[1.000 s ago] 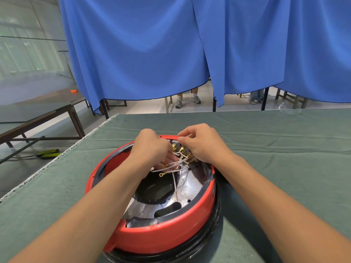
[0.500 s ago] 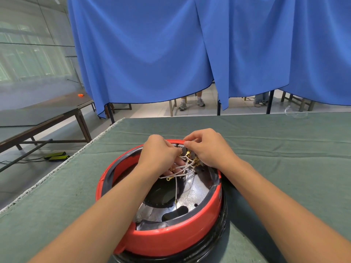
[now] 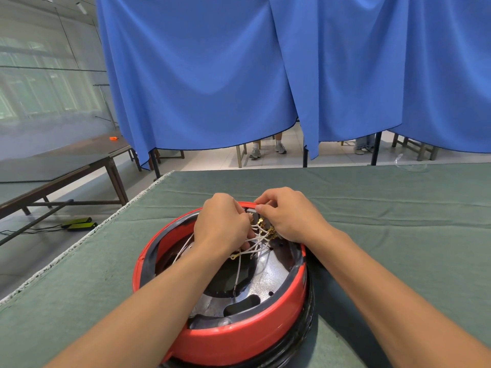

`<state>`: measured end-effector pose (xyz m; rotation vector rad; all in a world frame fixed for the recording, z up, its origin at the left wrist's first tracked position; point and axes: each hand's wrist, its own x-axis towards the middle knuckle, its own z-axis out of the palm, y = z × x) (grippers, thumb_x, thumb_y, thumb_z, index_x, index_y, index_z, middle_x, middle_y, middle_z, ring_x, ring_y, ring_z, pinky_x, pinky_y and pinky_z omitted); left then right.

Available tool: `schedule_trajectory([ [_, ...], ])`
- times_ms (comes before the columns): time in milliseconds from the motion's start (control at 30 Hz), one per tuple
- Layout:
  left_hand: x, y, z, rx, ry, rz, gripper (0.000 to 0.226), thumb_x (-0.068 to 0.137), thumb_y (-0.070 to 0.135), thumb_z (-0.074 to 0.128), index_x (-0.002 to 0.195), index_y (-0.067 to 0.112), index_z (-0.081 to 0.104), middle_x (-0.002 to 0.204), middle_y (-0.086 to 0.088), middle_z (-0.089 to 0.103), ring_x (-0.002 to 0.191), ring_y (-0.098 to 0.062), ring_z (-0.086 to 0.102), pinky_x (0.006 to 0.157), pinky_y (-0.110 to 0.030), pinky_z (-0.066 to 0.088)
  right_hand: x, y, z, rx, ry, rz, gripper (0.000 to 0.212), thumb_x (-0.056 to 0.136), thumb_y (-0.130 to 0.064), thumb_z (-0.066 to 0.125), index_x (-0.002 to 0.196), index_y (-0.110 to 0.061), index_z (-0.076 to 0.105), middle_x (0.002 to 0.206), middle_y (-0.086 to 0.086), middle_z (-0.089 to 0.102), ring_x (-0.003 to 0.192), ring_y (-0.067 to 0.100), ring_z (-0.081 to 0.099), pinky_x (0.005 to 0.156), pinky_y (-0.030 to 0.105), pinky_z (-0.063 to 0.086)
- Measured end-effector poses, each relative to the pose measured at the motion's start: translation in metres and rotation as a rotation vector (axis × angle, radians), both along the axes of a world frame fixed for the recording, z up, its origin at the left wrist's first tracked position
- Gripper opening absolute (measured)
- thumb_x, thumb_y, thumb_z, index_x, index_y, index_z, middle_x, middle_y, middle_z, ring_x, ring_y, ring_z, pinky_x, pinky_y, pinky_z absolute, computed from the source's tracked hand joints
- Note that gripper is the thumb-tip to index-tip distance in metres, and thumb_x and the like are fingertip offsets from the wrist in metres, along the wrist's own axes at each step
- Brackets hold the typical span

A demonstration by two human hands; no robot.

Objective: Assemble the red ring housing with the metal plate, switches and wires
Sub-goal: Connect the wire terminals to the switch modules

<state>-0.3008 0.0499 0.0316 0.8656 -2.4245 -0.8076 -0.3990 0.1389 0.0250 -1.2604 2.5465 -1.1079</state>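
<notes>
Head view: left hand (image 3: 221,224) and right hand (image 3: 288,215) pinch wires (image 3: 255,241).

A blue curtain (image 3: 265,75) hangs across the back of the room, its hem stopping short of the pale tiled floor (image 3: 212,162), where chair legs and shoes show beneath it. In front of the curtain lies a table covered in green cloth (image 3: 398,208). Left of the curtain stands a dark wooden table (image 3: 66,168) before hazy windows (image 3: 39,83).
</notes>
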Motion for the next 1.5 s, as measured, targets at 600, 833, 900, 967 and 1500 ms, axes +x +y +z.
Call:
schedule_trajectory([
  [600,0.001,0.004,-0.003,-0.299,-0.119,0.114,0.024,0.088,0.037,0.058,0.080,0.019,0.072,0.073,-0.001,0.065,0.073,-0.025,0.059,0.060,-0.029,0.037,-0.002,-0.003,-0.003,-0.008,-0.031,-0.043,0.011,0.093,-0.037,0.055,0.089,-0.027,0.054,0.090,-0.005,0.065,0.090,0.018,0.060,0.082,0.041,0.051],
  [833,-0.002,0.001,-0.002,-0.269,-0.097,0.064,0.020,0.089,0.028,0.058,0.081,0.018,0.073,0.074,-0.003,0.069,0.074,-0.024,0.063,0.061,-0.030,0.043,-0.003,-0.002,-0.005,-0.039,-0.038,-0.024,0.010,0.093,-0.035,0.056,0.089,-0.027,0.055,0.086,-0.006,0.063,0.085,0.015,0.060,0.076,0.038,0.051],
  [900,-0.002,0.001,-0.002,-0.294,-0.090,0.058,0.020,0.088,0.027,0.058,0.078,0.018,0.072,0.074,-0.003,0.069,0.074,-0.024,0.063,0.061,-0.029,0.043,-0.003,-0.002,-0.004,-0.036,-0.035,-0.021,0.009,0.094,-0.034,0.055,0.090,-0.026,0.055,0.088,-0.006,0.063,0.085,0.016,0.060,0.077,0.037,0.051],
  [967,-0.003,0.002,-0.002,-0.309,-0.079,0.054,0.021,0.088,0.025,0.057,0.076,0.017,0.072,0.071,-0.003,0.068,0.072,-0.023,0.062,0.059,-0.028,0.042,-0.003,-0.001,-0.004,-0.031,-0.027,-0.019,0.008,0.094,-0.033,0.055,0.091,-0.025,0.056,0.089,-0.004,0.064,0.087,0.017,0.060,0.078,0.038,0.051],
  [1500,0.014,-0.016,0.008,0.010,0.150,0.129,0.025,0.086,0.015,0.055,0.067,0.004,0.067,0.062,-0.017,0.065,0.054,-0.028,0.054,0.065,-0.048,0.055,-0.004,-0.001,-0.006,-0.098,-0.127,-0.036,0.006,0.092,-0.032,0.056,0.087,-0.030,0.056,0.086,-0.012,0.062,0.089,0.015,0.060,0.082,0.039,0.051],
])
